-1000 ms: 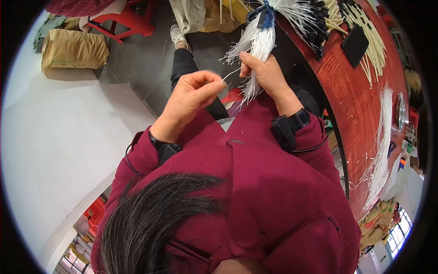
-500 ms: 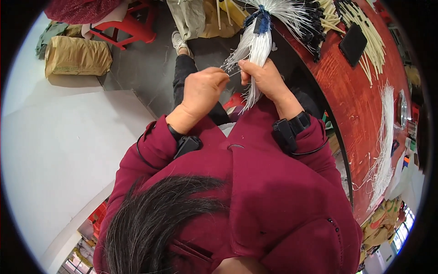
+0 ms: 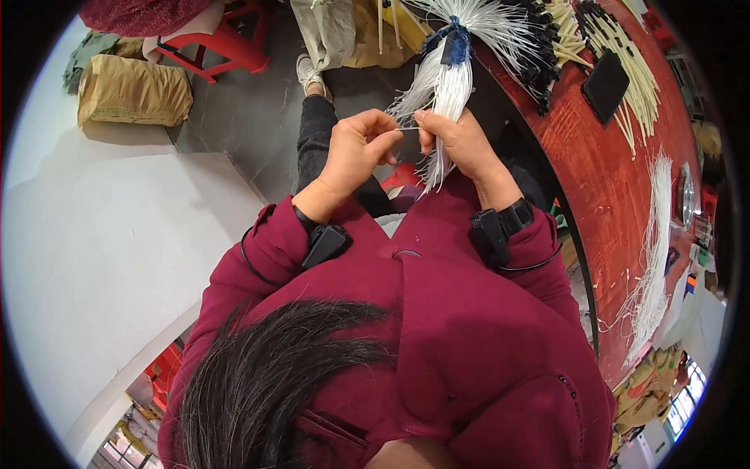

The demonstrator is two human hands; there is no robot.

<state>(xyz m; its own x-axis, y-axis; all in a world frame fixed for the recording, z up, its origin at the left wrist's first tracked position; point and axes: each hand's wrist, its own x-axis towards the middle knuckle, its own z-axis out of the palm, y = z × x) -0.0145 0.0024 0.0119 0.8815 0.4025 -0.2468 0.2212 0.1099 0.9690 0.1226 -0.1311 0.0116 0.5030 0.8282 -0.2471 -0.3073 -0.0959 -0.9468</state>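
Red table (image 3: 578, 156): one. Bundle of white strings (image 3: 451, 94): one, reaching from the table to the right hand (image 3: 465, 142), with one blue band (image 3: 459, 35). Loose sheaf of white strings (image 3: 656, 234): one, on the table. Black phone (image 3: 605, 86): one. Single string (image 3: 408, 128): one, between the hands. Fingers: left hand (image 3: 355, 152), thumb and forefinger pinched on that string; right, curled around the bundle.

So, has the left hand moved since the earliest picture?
Yes. Judged against the red table, the left hand has moved rightward, toward the table and the right hand.
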